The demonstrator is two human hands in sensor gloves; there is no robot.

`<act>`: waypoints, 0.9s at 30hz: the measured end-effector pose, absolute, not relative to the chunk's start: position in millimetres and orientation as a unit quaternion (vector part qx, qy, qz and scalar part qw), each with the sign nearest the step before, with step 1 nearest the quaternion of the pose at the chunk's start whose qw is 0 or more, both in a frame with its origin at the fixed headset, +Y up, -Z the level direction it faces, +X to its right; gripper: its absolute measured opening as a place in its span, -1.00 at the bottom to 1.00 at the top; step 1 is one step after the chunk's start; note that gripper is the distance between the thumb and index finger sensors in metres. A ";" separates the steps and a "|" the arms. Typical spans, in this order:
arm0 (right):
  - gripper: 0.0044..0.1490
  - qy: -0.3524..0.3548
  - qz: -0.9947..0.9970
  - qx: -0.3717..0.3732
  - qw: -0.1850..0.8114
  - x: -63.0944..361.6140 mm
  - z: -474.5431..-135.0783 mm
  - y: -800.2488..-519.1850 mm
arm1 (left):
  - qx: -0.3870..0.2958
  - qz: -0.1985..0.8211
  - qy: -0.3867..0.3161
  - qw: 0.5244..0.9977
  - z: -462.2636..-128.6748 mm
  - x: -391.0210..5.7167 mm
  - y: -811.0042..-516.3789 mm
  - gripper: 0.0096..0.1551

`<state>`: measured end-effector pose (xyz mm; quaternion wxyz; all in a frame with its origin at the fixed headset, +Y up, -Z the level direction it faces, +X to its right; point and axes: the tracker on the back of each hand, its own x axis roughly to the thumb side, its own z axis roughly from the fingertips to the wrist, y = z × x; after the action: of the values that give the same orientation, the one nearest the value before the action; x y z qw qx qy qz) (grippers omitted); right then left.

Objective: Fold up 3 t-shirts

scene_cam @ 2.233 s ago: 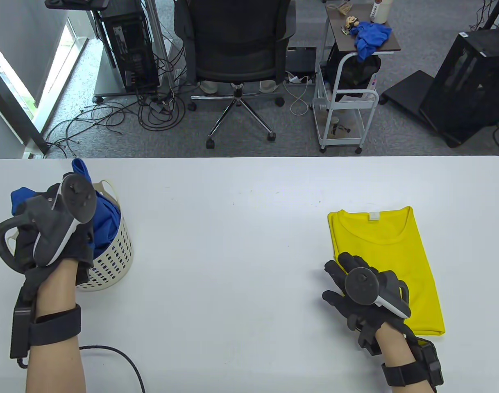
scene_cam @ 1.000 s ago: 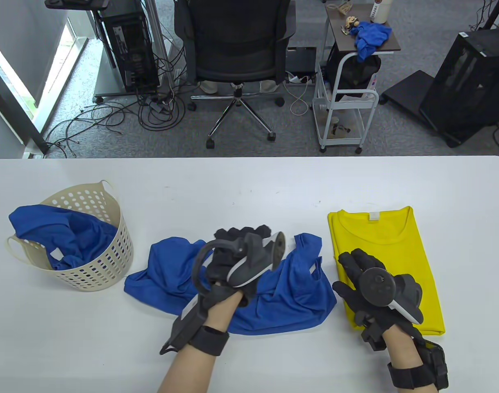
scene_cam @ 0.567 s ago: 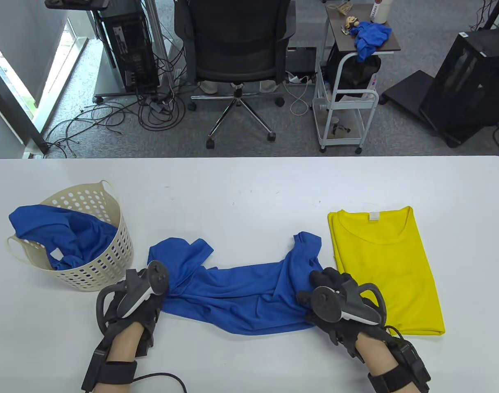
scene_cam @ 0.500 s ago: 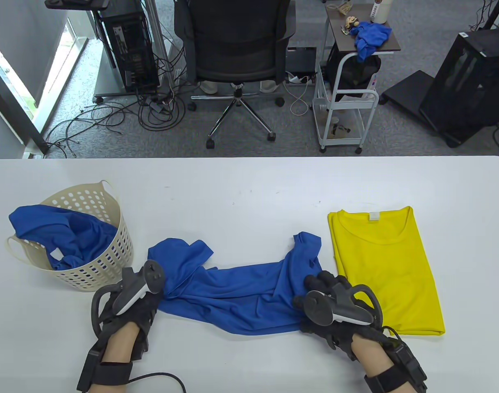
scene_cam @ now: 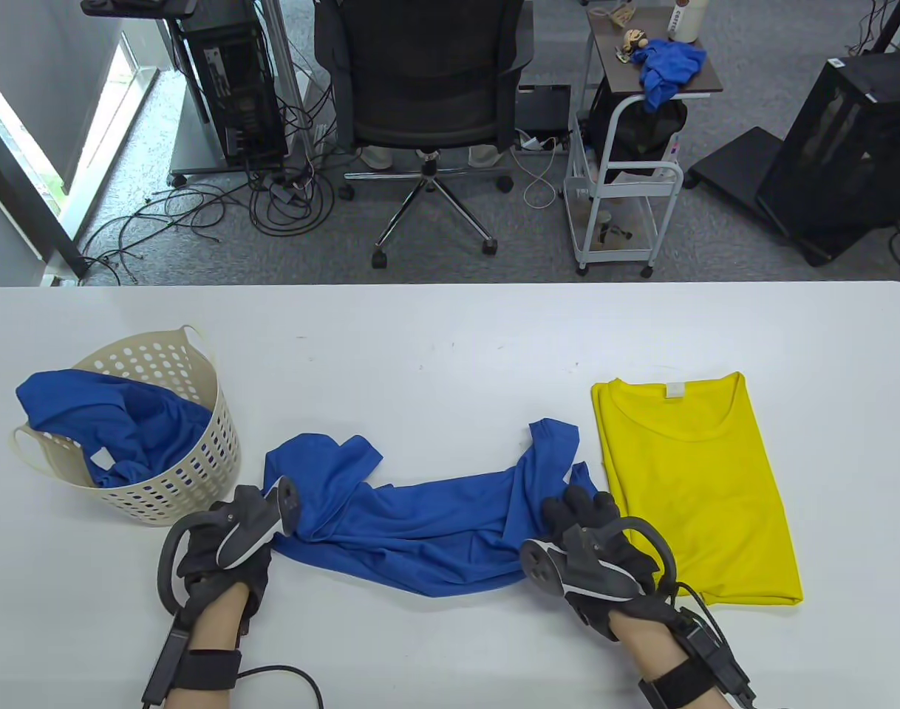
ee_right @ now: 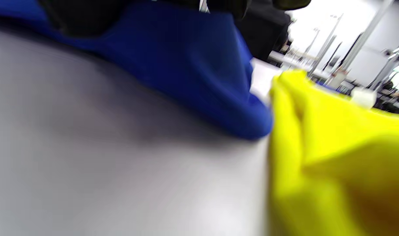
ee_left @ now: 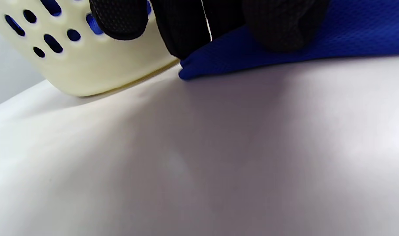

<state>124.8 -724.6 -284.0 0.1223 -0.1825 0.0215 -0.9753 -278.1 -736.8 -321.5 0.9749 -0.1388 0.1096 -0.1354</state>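
Note:
A crumpled blue t-shirt (scene_cam: 428,528) lies stretched across the front middle of the white table (scene_cam: 450,332). My left hand (scene_cam: 232,535) grips its left corner, and the left wrist view shows my fingers (ee_left: 284,29) pressing the blue cloth (ee_left: 284,55). My right hand (scene_cam: 590,543) grips its right end, which also shows in the right wrist view (ee_right: 186,65). A folded yellow t-shirt (scene_cam: 697,480) lies at the right, and shows in the right wrist view (ee_right: 333,147). Another blue t-shirt (scene_cam: 117,432) hangs out of the basket.
A cream perforated basket (scene_cam: 188,458) stands at the left of the table, close to my left hand, and shows in the left wrist view (ee_left: 74,65). A black cable (scene_cam: 287,676) trails from my left wrist along the front edge. An office chair (scene_cam: 428,96) stands beyond the table.
The left hand took a blue t-shirt from the basket to the table's middle. Both hands then gripped its ends and spread it sideways. In the last half second they drew it slightly toward the front edge.

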 end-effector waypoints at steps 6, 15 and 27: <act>-0.46 0.203 -0.973 -0.104 -0.043 180.9 -266.7 -632.4 | 0.017 -0.016 0.080 0.997 -294.4 -275.7 -650.0 -0.54; -0.46 0.160 -0.986 0.023 -0.038 223.2 -298.8 -665.1 | 0.097 -0.084 0.058 0.990 -305.2 -213.4 -581.2 -0.54; -0.41 0.082 -0.996 -0.026 0.001 212.2 -302.6 -689.6 | 0.021 -0.117 0.026 0.993 -333.5 -194.4 -671.7 -0.46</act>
<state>212.2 -689.6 -302.6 0.0011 -0.0255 0.0822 -0.9963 -194.4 -671.7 -333.5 0.9926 0.0211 0.0260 -0.1171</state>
